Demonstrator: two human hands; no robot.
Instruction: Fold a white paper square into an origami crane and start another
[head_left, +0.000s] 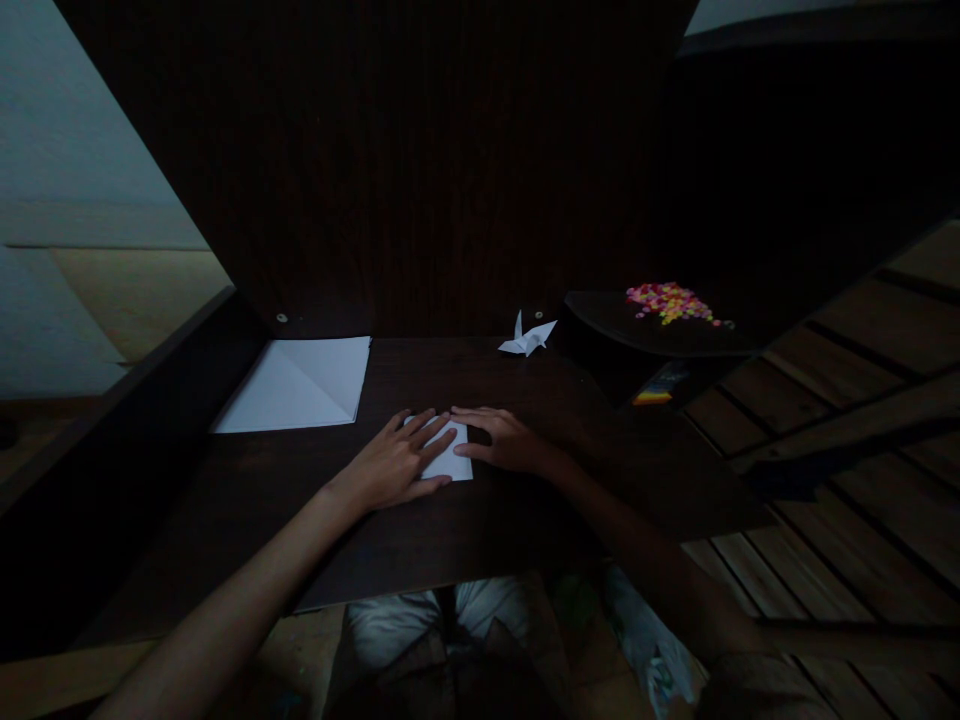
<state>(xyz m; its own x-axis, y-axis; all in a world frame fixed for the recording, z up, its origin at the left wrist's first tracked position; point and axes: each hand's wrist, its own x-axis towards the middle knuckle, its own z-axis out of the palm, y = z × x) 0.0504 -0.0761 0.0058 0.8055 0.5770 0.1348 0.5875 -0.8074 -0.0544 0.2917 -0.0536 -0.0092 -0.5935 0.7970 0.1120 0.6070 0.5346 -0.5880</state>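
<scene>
Your left hand [394,465] lies flat, fingers spread, over a small white paper [462,468] on the dark counter [420,545]; your right hand [510,441], fingers extended, touches the paper's right side. Beyond the paper, a white paper bird [527,343] sits to the right and larger white sheets [296,387] lie to the left.

Smooth matt paper square [453,464], paper bird [527,343], wood-grained desk [427,540]

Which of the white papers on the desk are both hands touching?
The small piece in the middle, between left hand and right hand. The larger sheets to the left and the folded paper bird farther back are untouched.
</scene>
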